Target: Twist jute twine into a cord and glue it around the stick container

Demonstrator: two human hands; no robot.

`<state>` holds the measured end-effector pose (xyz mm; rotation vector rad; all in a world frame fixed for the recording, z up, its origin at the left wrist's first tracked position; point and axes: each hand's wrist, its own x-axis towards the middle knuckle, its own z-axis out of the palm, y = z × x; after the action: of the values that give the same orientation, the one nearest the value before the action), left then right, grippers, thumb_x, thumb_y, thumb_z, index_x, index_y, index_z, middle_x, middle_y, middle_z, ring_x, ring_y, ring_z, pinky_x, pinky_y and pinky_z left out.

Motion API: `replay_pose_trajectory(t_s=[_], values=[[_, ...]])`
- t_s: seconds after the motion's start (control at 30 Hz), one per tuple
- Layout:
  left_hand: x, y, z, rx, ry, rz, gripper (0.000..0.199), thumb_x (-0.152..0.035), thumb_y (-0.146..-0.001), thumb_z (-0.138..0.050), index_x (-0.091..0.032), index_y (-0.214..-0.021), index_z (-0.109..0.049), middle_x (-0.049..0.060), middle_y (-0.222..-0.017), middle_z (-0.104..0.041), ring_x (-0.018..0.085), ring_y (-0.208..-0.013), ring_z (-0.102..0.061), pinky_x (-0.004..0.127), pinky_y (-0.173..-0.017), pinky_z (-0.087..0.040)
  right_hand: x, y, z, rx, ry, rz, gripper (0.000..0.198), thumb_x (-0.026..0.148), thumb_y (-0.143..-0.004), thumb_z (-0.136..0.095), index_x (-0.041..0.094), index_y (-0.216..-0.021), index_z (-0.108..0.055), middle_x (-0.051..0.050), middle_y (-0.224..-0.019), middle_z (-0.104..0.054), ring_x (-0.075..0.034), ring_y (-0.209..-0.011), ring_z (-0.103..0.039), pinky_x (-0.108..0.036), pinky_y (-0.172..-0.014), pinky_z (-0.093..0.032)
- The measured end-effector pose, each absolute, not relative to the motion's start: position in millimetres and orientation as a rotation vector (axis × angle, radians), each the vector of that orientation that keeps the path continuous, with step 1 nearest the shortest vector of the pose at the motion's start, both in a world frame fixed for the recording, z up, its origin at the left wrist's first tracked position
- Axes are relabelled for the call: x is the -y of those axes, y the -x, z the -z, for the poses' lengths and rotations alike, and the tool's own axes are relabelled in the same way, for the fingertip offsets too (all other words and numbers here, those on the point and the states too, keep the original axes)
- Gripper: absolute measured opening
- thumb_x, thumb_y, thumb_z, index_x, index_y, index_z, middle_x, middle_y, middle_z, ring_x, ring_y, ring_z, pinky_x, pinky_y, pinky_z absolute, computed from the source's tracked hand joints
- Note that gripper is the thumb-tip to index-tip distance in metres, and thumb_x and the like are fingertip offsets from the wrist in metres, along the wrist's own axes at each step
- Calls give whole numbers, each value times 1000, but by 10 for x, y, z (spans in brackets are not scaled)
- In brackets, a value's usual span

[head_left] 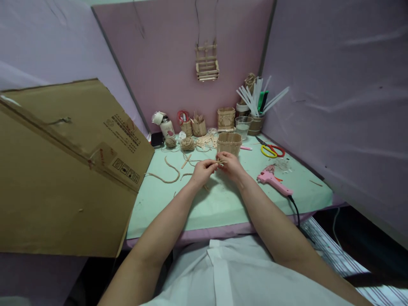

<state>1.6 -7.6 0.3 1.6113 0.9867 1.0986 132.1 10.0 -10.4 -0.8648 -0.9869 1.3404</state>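
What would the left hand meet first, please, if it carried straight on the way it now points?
The left hand would probably meet the right hand first, just beyond the tan strands held between them, though depth is hard to judge.

The surface (153,221) stands inside a three-sided booth. Its top is covered in pale green; lilac cloth (216,231) shows along the front edge. The back wall (165,72) is plain pink and rises behind the far edge. The left wall (73,42) and right wall (338,97) are lined with lavender sheeting, creased in places. A dark grey strip (112,52) marks the rear left corner; a matching strip runs down the rear right corner. Below the front right corner, striped fabric (341,259) lies beside a dark area. Lighting is soft and dim; the left wall is brightest toward its top.
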Motion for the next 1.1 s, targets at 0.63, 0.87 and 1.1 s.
replay_pose_trajectory(t_s=[0.63,0.87,1.1], values=[[165,-2,-79,-827,-1725,-851,27,-39,-69,-67,-13,-75,-71,1,-60,-59,10,-56,-47,22,-55,-38,-215,-1314,237,772,1060,-1161,36,54,-63,-67,24,-64,-47,5,-46,-43,-11,-37,-36,-28,-36,-31],[109,43,-77,-760,-1541,-899,29,-40,-68,-71,-12,-76,-69,0,-61,-57,7,-56,-46,20,-53,-36,-214,-1306,259,918,1120,-1181,34,53,-72,-60,22,-62,-51,4,-46,-46,-11,-38,-38,-26,-41,-32],[13,88,-113,-858,-1009,-1013,27,-33,-65,-76,-12,-79,-65,-1,-63,-54,3,-52,-46,16,-50,-37,-142,-1333,137,1287,1152,-443,17,32,-79,-52,18,-82,-62,-7,-87,-59,-19,-79,-55,-32,-73,-45]])
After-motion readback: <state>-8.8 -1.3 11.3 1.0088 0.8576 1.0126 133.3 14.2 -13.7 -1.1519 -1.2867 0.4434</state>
